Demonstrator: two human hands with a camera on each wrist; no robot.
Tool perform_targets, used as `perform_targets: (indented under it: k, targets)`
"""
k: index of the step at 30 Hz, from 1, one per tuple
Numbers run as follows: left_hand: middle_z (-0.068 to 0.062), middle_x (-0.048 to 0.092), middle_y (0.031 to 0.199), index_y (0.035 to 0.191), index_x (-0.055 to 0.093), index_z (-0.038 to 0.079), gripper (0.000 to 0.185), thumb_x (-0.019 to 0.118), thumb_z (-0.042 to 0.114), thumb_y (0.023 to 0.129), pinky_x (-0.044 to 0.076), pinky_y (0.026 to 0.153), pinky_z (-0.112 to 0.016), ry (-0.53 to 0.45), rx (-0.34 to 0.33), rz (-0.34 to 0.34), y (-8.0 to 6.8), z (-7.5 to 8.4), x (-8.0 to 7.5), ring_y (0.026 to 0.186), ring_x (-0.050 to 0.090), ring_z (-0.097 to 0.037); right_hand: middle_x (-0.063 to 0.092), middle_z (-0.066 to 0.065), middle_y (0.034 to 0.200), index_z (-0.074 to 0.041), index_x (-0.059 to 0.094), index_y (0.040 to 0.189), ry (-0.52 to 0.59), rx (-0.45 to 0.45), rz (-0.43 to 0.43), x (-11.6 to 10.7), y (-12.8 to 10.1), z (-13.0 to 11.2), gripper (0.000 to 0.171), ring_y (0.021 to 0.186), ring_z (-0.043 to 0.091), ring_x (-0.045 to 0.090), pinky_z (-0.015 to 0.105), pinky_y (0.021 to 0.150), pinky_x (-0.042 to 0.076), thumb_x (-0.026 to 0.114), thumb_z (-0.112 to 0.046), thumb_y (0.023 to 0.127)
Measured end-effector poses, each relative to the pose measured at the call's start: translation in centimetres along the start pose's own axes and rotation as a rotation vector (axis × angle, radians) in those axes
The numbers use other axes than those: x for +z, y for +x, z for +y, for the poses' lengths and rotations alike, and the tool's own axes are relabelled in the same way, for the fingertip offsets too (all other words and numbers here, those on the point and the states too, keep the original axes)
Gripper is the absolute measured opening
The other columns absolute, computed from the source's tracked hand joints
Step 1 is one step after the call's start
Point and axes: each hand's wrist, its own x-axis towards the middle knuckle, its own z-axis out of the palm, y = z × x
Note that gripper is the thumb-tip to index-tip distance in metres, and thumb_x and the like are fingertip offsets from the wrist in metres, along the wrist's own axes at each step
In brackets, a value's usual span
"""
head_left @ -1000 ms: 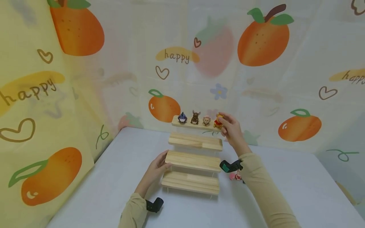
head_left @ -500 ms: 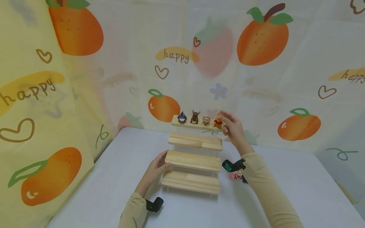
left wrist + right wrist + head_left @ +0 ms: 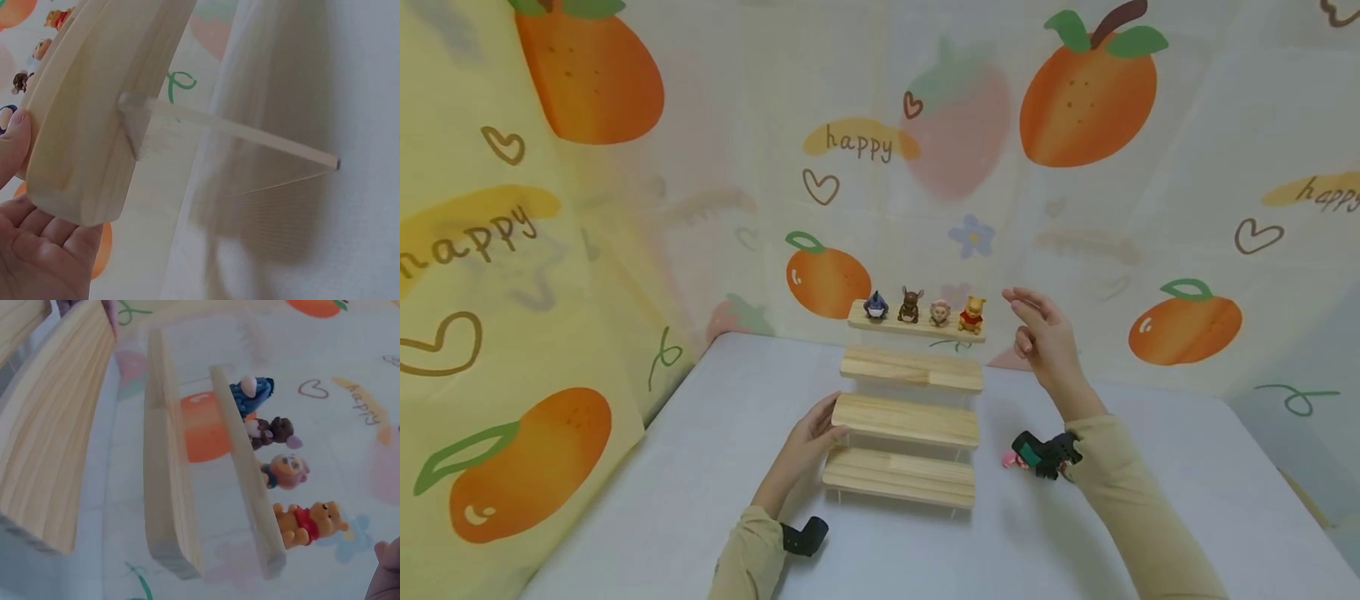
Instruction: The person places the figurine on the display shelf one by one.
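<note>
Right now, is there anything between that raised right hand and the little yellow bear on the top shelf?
No. In the head view the right hand is held apart from the yellow bear, with only backdrop cloth showing through the gap.

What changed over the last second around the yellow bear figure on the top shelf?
The right hand let go of the yellow bear figure and drew back to the right, fingers now loose and clear of it. The bear stands alone at the right end of the top shelf. The left hand stays on the third shelf; the other three figures are unmoved.
</note>
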Motion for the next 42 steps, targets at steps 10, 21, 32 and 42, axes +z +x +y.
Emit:
perform_targets:
  k: [10,21,32,42]
  targets:
    - [-0.024,0.029,0.137,0.135,0.028,-0.009,0.061,0.06,0.007,0.085,0.031,0.099,-0.03,0.033,0.013,0.005,0.0,0.1,0.0,0.125,0.03,-0.032,0.06,0.001,0.107,-0.003,0.054,0.11,-0.122,-0.013,-0.032,-2.9,-3.0,1.3,0.02,0.04,0.006,0.04,0.016,0.036,0.037,0.053,-0.011,0.091]
    - [-0.021,0.029,0.139,0.137,0.026,-0.005,0.063,0.06,0.013,0.087,0.032,0.098,-0.029,0.038,0.0,-0.021,0.1,-0.3,-0.1,0.125,0.031,-0.03,0.06,0.001,0.105,0.005,0.051,0.112,-0.227,0.147,0.065,-6.7,-7.3,6.6,0.03,0.042,0.005,0.038,0.015,0.038,0.036,0.054,-0.016,0.091]
    - [-0.026,0.024,0.139,0.136,0.023,-0.01,0.06,0.056,0.003,0.088,0.031,0.099,-0.03,0.039,-0.043,-0.032,-0.5,2.3,0.3,0.126,0.027,-0.034,0.062,-0.004,0.102,0.009,0.044,0.117,-0.262,0.218,0.107,-7.8,-9.0,8.5,0.037,0.042,0.004,0.038,0.016,0.038,0.038,0.054,-0.016,0.092]
    - [-0.022,0.027,0.139,0.137,0.025,-0.006,0.063,0.059,0.012,0.087,0.03,0.099,-0.028,0.049,-0.016,-0.023,-0.1,0.6,0.0,0.126,0.028,-0.03,0.06,0.003,0.079,0.012,0.048,0.116,-0.407,0.227,-0.01,-8.6,-10.3,10.6,0.037,0.043,0.006,0.04,0.016,0.037,0.035,0.054,-0.014,0.091]
